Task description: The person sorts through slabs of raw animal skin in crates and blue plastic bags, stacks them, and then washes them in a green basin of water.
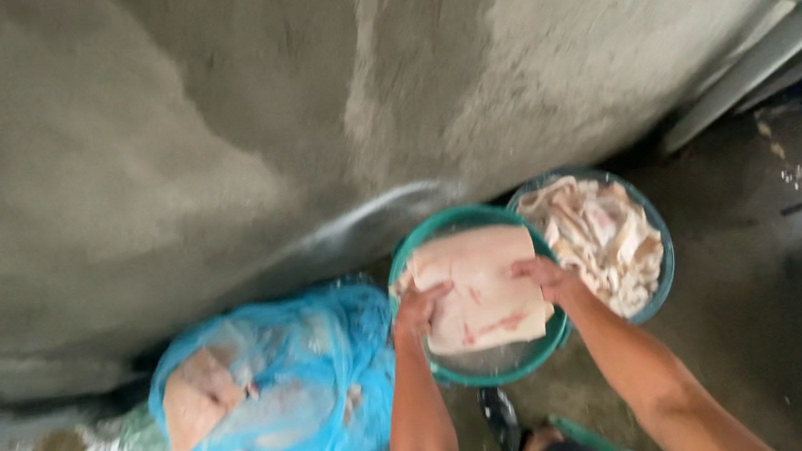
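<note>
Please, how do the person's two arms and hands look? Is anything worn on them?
Both forearms are bare up to the frame edge: no sleeves show. The left hand and right hand wear no gloves; no watch, ring or bracelet can be made out in this blurred view.

left hand (419, 310) and right hand (548, 279) outstretched, fingers (531, 266) curled, gripping

Rough grey plastered concrete wall (209, 126) filling most of the view; dark, wet concrete floor (783, 313) below; dull, flat daylight.
</note>
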